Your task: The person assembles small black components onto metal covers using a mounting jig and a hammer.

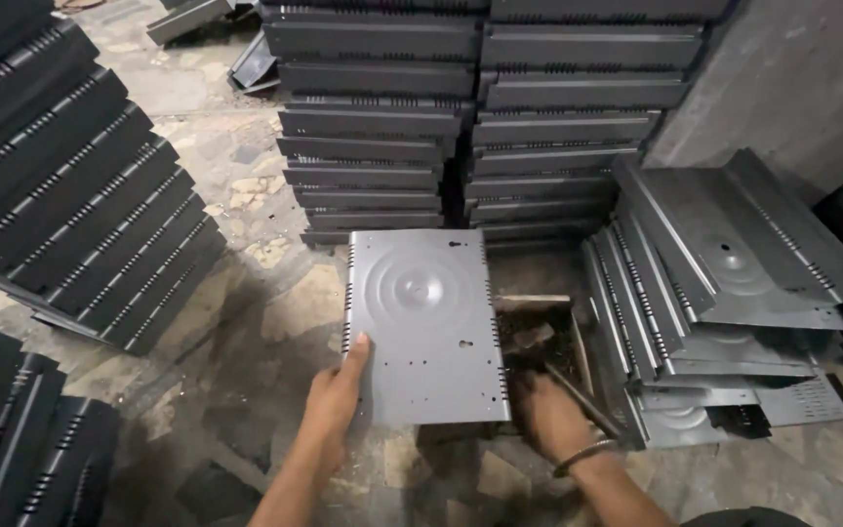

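Note:
A grey sheet-metal panel [424, 322] with a round embossed dent and slotted side edges lies flat in front of me. My left hand [337, 388] grips its near left edge, thumb on top. My right hand [550, 415], with a bangle on the wrist, sits beside the panel's near right corner and is closed around a dark metal rod [578, 395]. The rod angles up into a small wooden box [578, 337] holding dark bits. The fingers of the right hand are partly hidden.
Tall stacks of similar grey panels [470, 117] stand behind. A leaning row of panels [70, 185] is at left, more [21, 439] at bottom left. A fanned pile of panels [724, 293] lies at right. The floor is rough stone.

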